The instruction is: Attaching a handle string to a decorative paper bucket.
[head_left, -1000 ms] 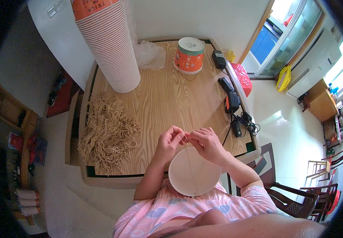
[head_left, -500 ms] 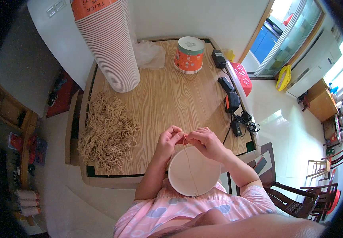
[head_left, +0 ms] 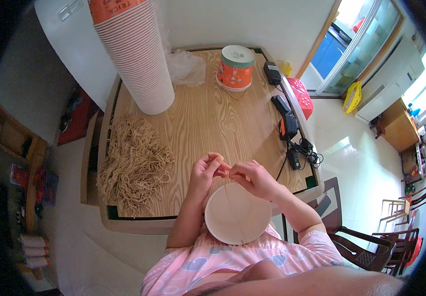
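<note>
This looks like a home: a sliding glass door (head_left: pixel 358 59) beside blue kitchen cabinets (head_left: pixel 327 52), a white floor-standing air conditioner (head_left: pixel 395 81) near a bright window (head_left: pixel 425 79), and wooden chairs (head_left: pixel 412 198).

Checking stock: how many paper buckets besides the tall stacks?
2: a white open paper bucket near both hands, an upturned orange-and-green bucket on the table; more may be nested.
</note>
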The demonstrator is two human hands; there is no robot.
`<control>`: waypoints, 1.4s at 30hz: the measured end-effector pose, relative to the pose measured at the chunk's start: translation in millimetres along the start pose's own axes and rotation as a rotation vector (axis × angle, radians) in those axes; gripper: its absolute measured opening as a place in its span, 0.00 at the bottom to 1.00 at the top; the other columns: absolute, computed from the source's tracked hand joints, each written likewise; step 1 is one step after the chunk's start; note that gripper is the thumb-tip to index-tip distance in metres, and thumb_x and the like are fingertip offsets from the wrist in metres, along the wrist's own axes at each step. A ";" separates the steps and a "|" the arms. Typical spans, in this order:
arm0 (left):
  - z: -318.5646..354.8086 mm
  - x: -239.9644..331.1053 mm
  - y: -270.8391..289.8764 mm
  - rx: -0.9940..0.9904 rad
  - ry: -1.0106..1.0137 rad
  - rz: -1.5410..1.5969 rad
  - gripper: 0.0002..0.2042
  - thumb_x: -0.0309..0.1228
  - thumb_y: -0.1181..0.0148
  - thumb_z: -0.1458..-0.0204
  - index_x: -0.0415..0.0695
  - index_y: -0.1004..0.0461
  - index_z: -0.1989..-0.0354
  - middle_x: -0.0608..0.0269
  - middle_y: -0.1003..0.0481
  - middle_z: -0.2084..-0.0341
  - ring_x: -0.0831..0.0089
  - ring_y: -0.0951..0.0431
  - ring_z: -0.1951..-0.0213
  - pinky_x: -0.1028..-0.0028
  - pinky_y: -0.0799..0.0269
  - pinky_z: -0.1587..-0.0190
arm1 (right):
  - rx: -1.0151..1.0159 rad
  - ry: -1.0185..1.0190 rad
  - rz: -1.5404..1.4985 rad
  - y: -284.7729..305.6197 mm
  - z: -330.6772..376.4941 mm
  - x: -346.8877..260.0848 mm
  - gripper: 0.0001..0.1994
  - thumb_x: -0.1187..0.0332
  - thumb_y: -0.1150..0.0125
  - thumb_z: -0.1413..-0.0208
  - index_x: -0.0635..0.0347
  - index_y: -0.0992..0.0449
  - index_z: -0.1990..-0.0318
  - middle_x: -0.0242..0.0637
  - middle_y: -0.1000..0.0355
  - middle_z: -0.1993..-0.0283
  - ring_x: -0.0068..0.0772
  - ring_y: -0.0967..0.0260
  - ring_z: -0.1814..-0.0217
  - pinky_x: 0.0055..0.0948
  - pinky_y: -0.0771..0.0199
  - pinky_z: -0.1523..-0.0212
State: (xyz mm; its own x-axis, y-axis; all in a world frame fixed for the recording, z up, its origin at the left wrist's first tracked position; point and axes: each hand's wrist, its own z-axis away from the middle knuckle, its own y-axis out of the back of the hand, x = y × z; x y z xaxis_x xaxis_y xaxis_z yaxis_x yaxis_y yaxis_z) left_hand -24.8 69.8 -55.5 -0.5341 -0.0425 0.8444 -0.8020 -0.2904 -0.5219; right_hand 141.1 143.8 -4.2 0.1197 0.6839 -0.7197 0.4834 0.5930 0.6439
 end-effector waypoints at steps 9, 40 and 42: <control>9.0 4.1 -5.3 -0.072 0.018 -0.344 0.05 0.26 0.41 0.49 0.39 0.28 0.67 0.70 0.27 0.75 0.85 0.30 0.73 0.82 0.32 0.69 | 0.054 -0.311 -0.200 1.1 -4.3 4.4 0.05 0.72 0.44 0.46 0.65 0.27 0.65 0.33 0.28 0.70 0.21 0.33 0.68 0.23 0.32 0.64; 7.5 2.2 -8.8 0.031 -0.118 -0.415 0.03 0.26 0.42 0.49 0.41 0.27 0.69 0.68 0.25 0.75 0.83 0.28 0.73 0.81 0.32 0.69 | 0.053 -0.461 -0.556 2.0 -10.7 22.4 0.06 0.71 0.43 0.46 0.65 0.26 0.63 0.29 0.30 0.71 0.17 0.35 0.65 0.20 0.34 0.61; 7.5 3.8 -10.7 0.048 -0.160 -0.507 0.03 0.26 0.41 0.50 0.40 0.26 0.70 0.68 0.25 0.76 0.83 0.28 0.74 0.81 0.32 0.70 | -0.017 -0.490 -0.549 3.9 -11.8 18.7 0.07 0.70 0.42 0.46 0.64 0.25 0.63 0.30 0.29 0.70 0.16 0.35 0.65 0.20 0.34 0.63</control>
State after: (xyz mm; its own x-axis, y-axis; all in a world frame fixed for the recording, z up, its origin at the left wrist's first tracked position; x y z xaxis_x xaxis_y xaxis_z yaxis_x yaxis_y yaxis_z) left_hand -16.3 65.5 -45.8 -0.0324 -0.0300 0.9990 -0.9339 -0.3552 -0.0410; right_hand 135.0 163.9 -12.1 0.2398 0.0203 -0.9706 0.5720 0.8049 0.1582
